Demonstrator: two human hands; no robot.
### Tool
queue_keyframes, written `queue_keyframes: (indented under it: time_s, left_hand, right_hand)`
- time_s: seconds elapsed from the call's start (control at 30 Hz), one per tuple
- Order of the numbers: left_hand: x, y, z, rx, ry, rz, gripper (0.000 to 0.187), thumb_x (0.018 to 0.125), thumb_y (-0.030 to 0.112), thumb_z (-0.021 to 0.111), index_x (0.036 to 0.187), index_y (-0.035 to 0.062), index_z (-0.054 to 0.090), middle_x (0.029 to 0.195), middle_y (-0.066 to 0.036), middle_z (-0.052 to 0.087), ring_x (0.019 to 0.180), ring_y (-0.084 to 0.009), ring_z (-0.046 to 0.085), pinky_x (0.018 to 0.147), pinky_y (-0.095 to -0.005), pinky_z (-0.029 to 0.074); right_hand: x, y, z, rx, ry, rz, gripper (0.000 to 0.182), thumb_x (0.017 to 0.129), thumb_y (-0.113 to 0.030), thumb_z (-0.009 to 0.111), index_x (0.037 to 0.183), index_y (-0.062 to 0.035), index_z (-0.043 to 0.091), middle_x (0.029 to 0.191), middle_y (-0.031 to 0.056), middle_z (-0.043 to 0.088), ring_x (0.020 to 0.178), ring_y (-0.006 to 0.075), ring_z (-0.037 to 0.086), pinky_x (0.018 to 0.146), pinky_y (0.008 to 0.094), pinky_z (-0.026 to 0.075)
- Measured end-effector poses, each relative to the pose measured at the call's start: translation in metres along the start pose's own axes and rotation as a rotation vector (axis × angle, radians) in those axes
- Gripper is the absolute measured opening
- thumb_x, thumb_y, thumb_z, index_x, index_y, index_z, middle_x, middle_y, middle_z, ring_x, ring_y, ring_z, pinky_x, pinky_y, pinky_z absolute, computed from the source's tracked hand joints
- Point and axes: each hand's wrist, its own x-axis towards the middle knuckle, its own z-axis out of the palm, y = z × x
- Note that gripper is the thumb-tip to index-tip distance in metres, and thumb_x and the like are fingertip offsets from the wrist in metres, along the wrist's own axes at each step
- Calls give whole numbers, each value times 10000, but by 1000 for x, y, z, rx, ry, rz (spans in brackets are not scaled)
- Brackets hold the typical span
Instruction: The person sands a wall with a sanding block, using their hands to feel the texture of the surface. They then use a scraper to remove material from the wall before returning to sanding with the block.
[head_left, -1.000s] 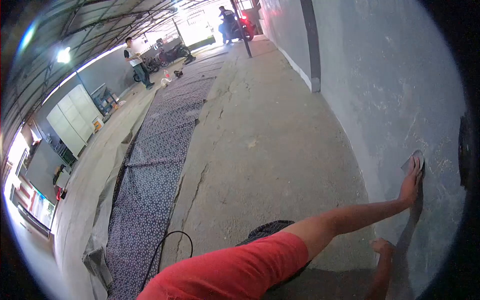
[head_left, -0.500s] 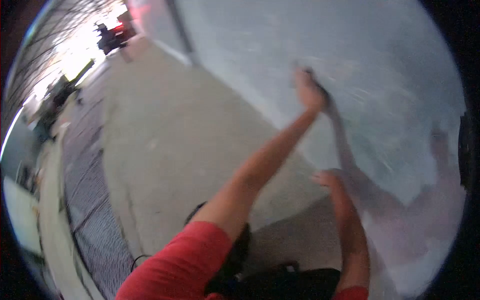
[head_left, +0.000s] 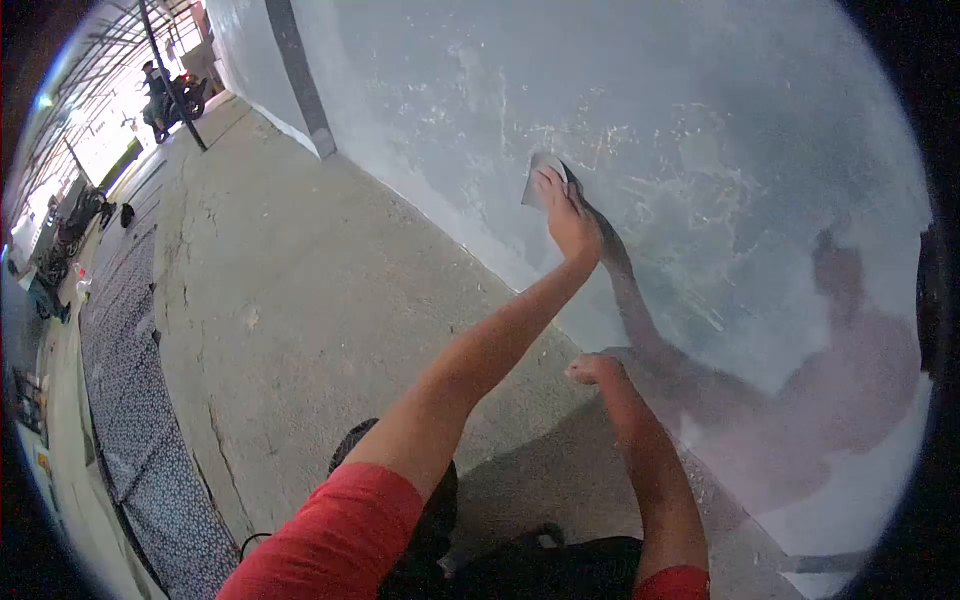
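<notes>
- The floor is bare grey concrete, rough and cracked (one long crack runs near the mat).
- The mat, dark with a small pale pattern, lies lengthwise along it, creased across.
- A pale sheet borders the mat's far side, rumpled.
- A black cable curls at the mat's near end.
- A motorbike stands at the far end, near a pole.

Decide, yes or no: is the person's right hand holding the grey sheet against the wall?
No, the left hand holds the grey sheet against the wall, while the right hand is curled lower down.
</notes>
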Motion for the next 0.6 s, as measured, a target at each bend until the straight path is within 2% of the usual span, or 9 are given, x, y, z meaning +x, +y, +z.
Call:
queue_keyframes:
  time_s: [0.03,0.1,0.17,0.2,0.27,0.3,0.33,0.5,0.6]
  left_hand:
    - [8,-5,1,-11,10,-70,463,932,102,398,1380,19,320,1447,-212,267,1348,-344,242,1082,-360,242]
    - [41,-21,-1,-14,3,-89,452,931,101,396,1373,25,340,1439,-211,285,1345,-341,252,1075,-364,257]
    - [72,-35,-17,11,-31,-67,428,927,100,395,1351,47,394,1422,-195,329,1334,-333,278,1059,-366,287]
    - [79,-42,-22,93,-139,-85,433,940,135,390,1368,74,375,1425,-183,328,1322,-340,297,1061,-364,285]
    - [92,-53,-14,97,38,6,445,952,173,381,1388,96,339,1421,-192,326,1290,-358,343,1046,-368,304]
    - [100,-58,-12,116,45,10,456,962,192,367,1405,105,300,1436,-190,297,1291,-360,341,1046,-369,303]
    - [102,-41,-20,27,-46,-117,469,963,180,359,1417,102,266,1460,-174,257,1319,-353,293,1059,-368,282]
    - [35,-31,-20,13,-58,63,483,966,156,340,1427,85,214,1452,-230,217,1321,-384,260,1052,-381,293]
    - [37,-11,-27,68,-122,-11,480,964,140,339,1422,63,216,1445,-255,204,1335,-395,215,1056,-386,287]
  right_hand:
    - [-8,-9,-8,48,45,25,488,853,-472,471,1198,-145,581,1237,100,565,1132,316,536,944,472,422]
    - [26,10,15,83,103,35,481,846,-481,476,1193,-165,583,1226,104,570,1123,324,539,944,473,421]
    - [5,0,-2,148,144,-125,527,865,-495,468,1172,-78,567,1136,134,600,1039,299,556,886,451,407]
    - [-16,-12,-12,124,154,-136,531,869,-510,463,1165,-85,577,1129,130,603,1033,289,561,883,442,410]
    - [-12,-12,-11,157,80,-125,526,858,-514,470,1207,-131,558,1205,121,567,1092,304,539,930,442,400]
    - [-9,-12,-11,173,43,-118,527,853,-516,473,1228,-154,549,1244,117,549,1121,311,527,954,441,396]
    - [15,8,6,35,72,-155,513,824,-516,513,1197,-167,567,1189,114,585,1076,313,559,925,445,427]
    - [6,18,19,34,79,-46,479,827,-498,509,1160,-164,596,1184,104,592,1095,324,550,928,444,425]
    - [19,20,21,-3,113,-41,463,829,-482,500,1140,-157,612,1194,107,587,1109,332,542,938,448,418]
